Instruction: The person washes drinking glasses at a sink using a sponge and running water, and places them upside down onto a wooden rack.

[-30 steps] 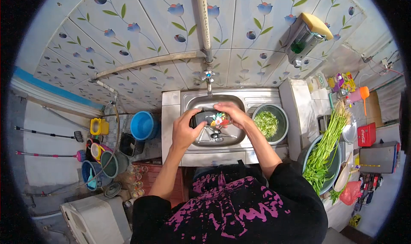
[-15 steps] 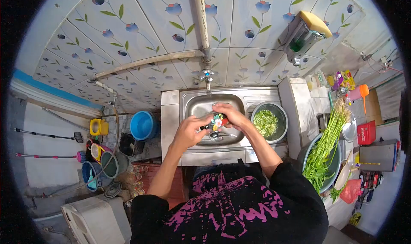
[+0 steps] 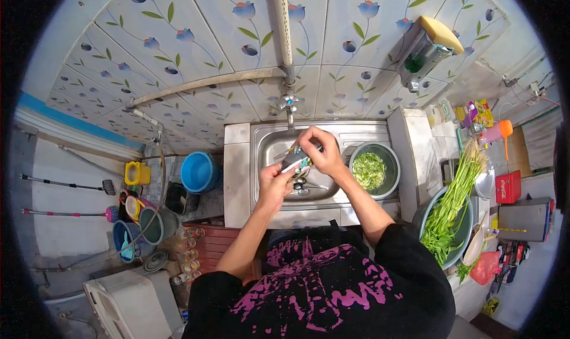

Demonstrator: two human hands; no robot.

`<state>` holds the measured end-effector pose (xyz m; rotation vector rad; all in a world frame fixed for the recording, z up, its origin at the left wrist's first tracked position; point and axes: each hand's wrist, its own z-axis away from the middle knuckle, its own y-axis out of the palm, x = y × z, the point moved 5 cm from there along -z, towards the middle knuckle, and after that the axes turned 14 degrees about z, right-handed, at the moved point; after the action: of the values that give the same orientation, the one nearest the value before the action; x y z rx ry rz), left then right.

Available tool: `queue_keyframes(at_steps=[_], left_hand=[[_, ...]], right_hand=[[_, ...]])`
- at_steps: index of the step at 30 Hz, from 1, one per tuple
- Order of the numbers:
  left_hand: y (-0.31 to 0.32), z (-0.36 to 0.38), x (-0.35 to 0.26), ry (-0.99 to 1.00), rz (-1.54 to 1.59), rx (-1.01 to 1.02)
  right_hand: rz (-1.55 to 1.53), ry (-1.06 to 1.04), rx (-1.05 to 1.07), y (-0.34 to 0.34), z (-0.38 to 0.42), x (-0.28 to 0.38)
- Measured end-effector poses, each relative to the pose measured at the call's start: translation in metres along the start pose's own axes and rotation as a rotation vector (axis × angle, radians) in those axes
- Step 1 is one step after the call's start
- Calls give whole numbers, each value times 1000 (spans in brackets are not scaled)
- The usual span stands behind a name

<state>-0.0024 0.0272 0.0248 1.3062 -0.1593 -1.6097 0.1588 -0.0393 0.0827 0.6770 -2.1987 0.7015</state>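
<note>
Over the steel sink (image 3: pixel 259 142), a small dark object with a flower pattern (image 3: pixel 294 157) is held between both hands. Its kind is not clear, as fingers cover much of it. My left hand (image 3: pixel 275 186) grips its lower left side with the thumb on top. Curled over its upper right side is my right hand (image 3: pixel 322 153). Below them in the sink lie metal spoons (image 3: pixel 301 187), partly hidden. The tap (image 3: pixel 290 105) stands behind the hands, and no water stream is visible.
To the right of the sink, a grey basin (image 3: pixel 393 183) holds chopped greens (image 3: pixel 369 171). Farther right, long leafy stalks (image 3: pixel 451 196) rest across a larger basin. A soap dispenser (image 3: pixel 420 60) hangs on the tiled wall. A blue bucket (image 3: pixel 198 174) stands at left.
Both hands have turned the flower-patterned object, so a darker grey side now shows. My right hand has risen and curled over it, while my left hand has shifted right and slightly down.
</note>
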Motion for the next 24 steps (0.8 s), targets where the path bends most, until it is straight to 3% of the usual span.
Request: queue_keyframes(at_steps=[1, 3, 4, 7, 8, 9, 11, 12, 13, 16, 20, 21, 23, 24], left_hand=[[3, 0, -5, 2, 0, 3], [27, 12, -43, 661, -773, 221], [40, 22, -47, 990, -1161, 329], [41, 17, -48, 964, -1321, 293], [41, 16, -46, 945, -1401, 277], [41, 14, -41, 948, -1402, 276], [29, -6, -26, 637, -769, 156], [18, -11, -16, 468, -458, 95], [15, -9, -16, 464, -462, 97], [0, -5, -6, -49, -189, 119], [24, 21, -42, 177, -443, 50], [27, 25, -47, 175, -444, 50], [52, 37, -74, 695, -922, 236], [63, 45, -78, 957, -1155, 332]], right_hand=[[-81, 295, 154, 0, -1, -12], [-243, 893, 465, 4, 14, -24], [-244, 894, 466, 2, 11, -18], [-185, 1171, 517, 2, 13, -8], [-186, 1172, 517, 4, 18, -13], [-89, 966, 440, 4, 15, -22], [95, 549, 275, 1, 4, -21], [93, 553, 272, 1, 10, -26], [53, 473, 250, -2, 11, -22], [-26, 299, 217, -8, 8, -17], [-145, 415, 82, -22, 8, -34], [-207, 616, 180, -24, 8, -31], [-334, 1011, 380, -23, 14, -26], [-336, 1011, 379, -21, 16, -27]])
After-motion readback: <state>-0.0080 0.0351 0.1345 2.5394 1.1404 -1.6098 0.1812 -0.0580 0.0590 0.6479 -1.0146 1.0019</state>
